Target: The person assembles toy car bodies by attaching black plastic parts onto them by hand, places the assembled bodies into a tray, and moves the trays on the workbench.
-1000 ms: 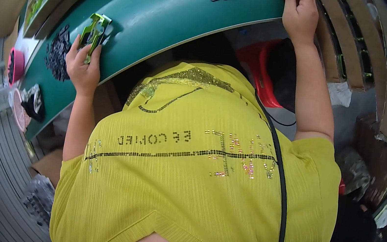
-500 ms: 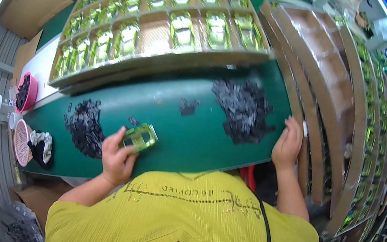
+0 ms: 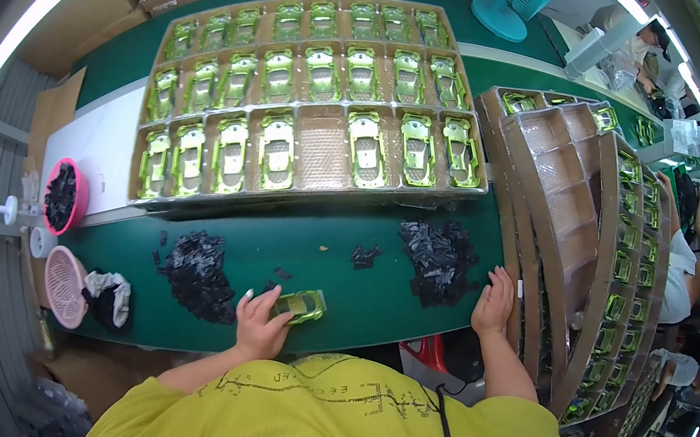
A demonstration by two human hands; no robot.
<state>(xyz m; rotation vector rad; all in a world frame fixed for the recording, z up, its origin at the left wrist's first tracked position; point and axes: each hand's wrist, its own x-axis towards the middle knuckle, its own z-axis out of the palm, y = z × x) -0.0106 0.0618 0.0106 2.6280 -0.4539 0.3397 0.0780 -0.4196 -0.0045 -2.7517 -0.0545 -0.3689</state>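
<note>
Pinching a green toy car body [image 3: 300, 305] between thumb and fingers, my left hand [image 3: 262, 324] holds it low over the near edge of the green table [image 3: 341, 280], just in front of my yellow shirt [image 3: 338, 431]. The car's long axis runs roughly left to right, tilted a little, with the right end lying slightly farther from me than the end under my fingers; I cannot tell which end is the nose. My fingers wrap its left end, so only the right half shows.

My right hand [image 3: 494, 303] lies well apart to the right, fingers spread and flat on the table, fingertips touching the near right edge of a heap of small black parts [image 3: 438, 260]. It pinches nothing that I can see.

Left of my left hand sits a second heap of black parts [image 3: 197, 273], with a few loose black bits [image 3: 364, 256] scattered between the two heaps. Farther left, a pink basket [image 3: 63, 286] lies beside a crumpled white bag with black pieces [image 3: 108, 296], and a pink bowl of black parts [image 3: 64, 196] sits beyond it.

On the far side of the table lies a large clear tray [image 3: 323, 157] of compartments, most holding green car bodies, all with their long axes pointing away from me. To the right, more trays [image 3: 579, 242] are stacked in a leaning row. Another person [image 3: 691, 275] works at the far right.
</note>
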